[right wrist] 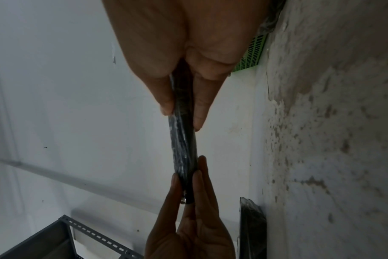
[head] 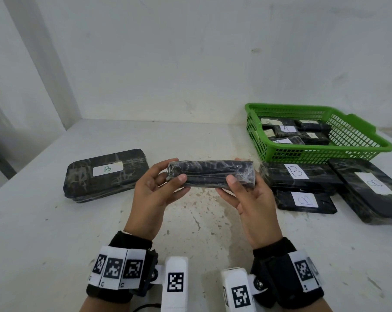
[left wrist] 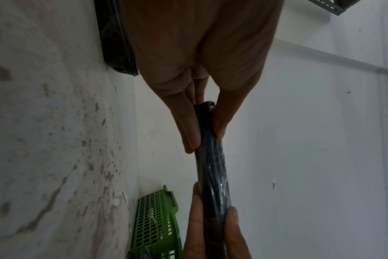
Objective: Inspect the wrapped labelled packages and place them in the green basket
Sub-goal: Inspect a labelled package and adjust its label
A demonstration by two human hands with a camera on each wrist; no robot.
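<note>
Fingers: on my left hand (head: 155, 194) the thumb lies along the near face of the held package (head: 210, 174) and the other fingertips curl over its far edge; my right hand (head: 249, 199) mirrors that grip at the opposite end. Both hands are closed round the package, pinching it by its two short ends.

Held package: black, wrapped in clear film, lifted above the table (head: 190, 221) between the hands, lying level, its narrow side turned toward me. I see no label on the side facing me. The wrist views show it edge-on, squeezed between thumb and fingers at each end.

Green basket (head: 357, 140): far right on the table, holding several wrapped black packages, one labelled A (head: 286, 129).

Package left of the hands (head: 106, 174): flat on the table, white label reading B.

Packages right of the hands: three flat in front of the basket, one nearest the basket (head: 300, 174) labelled B, a thinner one (head: 305, 202) just in front of it, a third (head: 372, 190) at the right edge.

Wrists: black straps with printed marker tags (head: 116, 269).
</note>
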